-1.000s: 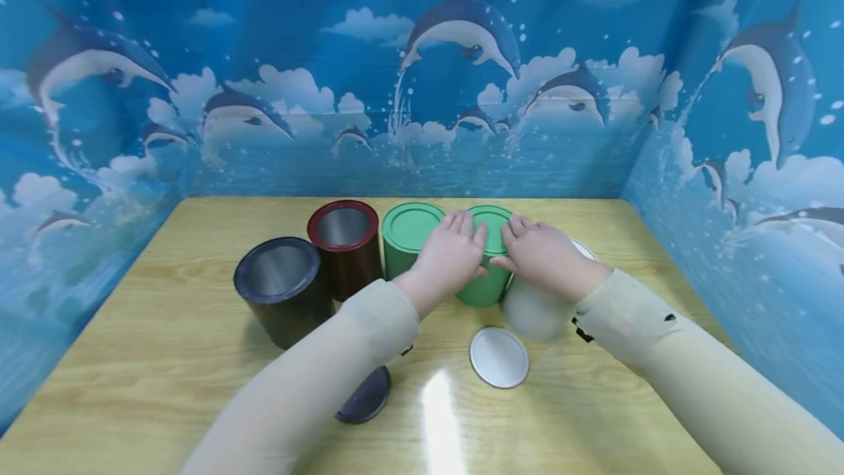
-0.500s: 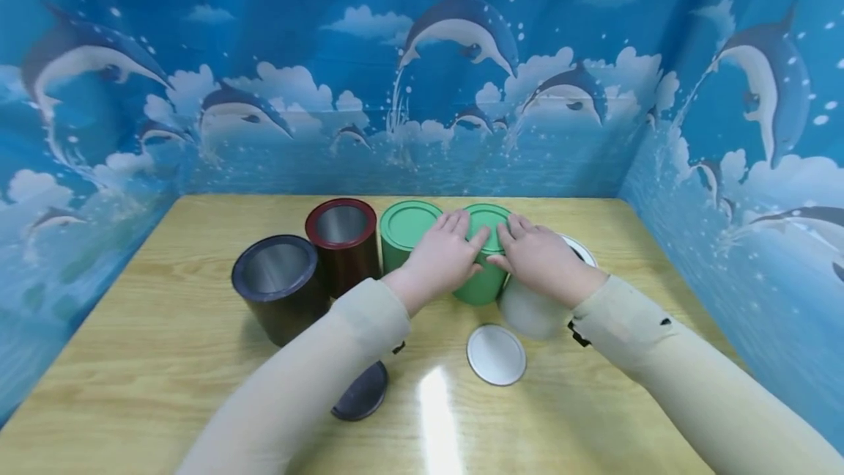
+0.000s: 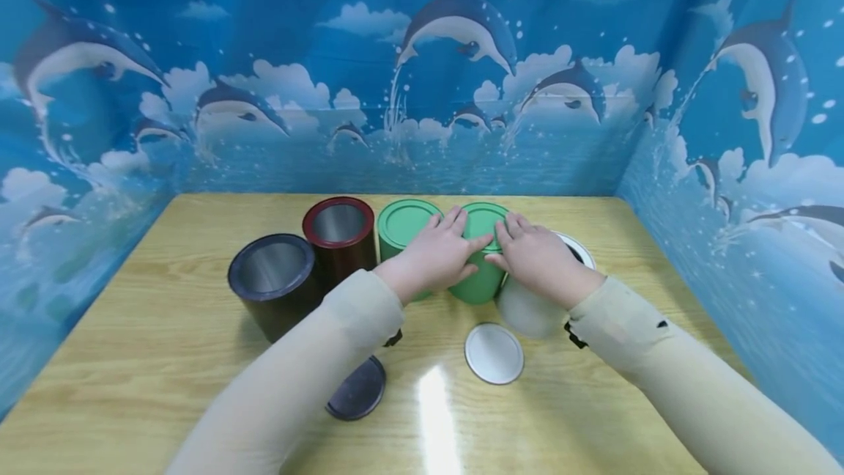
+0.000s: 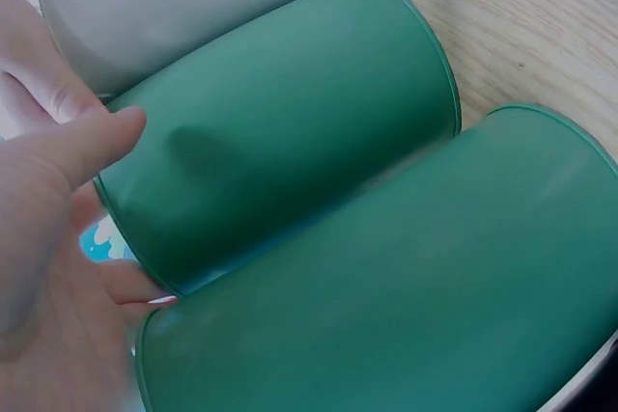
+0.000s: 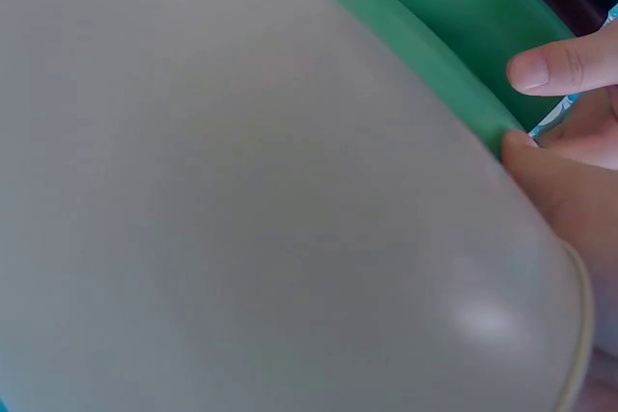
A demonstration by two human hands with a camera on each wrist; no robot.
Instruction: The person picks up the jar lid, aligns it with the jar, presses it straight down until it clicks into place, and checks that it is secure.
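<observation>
Two green cans stand side by side in the head view, each topped with a green lid. My left hand (image 3: 431, 249) reaches over the gap between the left green can (image 3: 407, 224) and the right green can (image 3: 478, 286), its fingers extended at the right can's lid (image 3: 483, 220). From the other side my right hand (image 3: 535, 259) lays straight fingers on that lid's right edge. Beneath the right hand stands a white can (image 3: 527, 308), partly hidden, with its top uncovered. In the left wrist view, the left thumb (image 4: 106, 142) sticks out over the green can's side.
Left of the green cans are an uncovered dark red can (image 3: 343, 259) and an uncovered black can (image 3: 280, 306). A white lid (image 3: 494, 353) lies in front on the wooden table (image 3: 165, 358), and a black lid (image 3: 359, 388) lies partly behind the left sleeve. A dolphin-print curtain (image 3: 297, 152) encloses the table.
My left hand has shifted slightly left, its index finger now spread apart from the others. The right hand stays at the right green can's lid. The view has drifted a little.
</observation>
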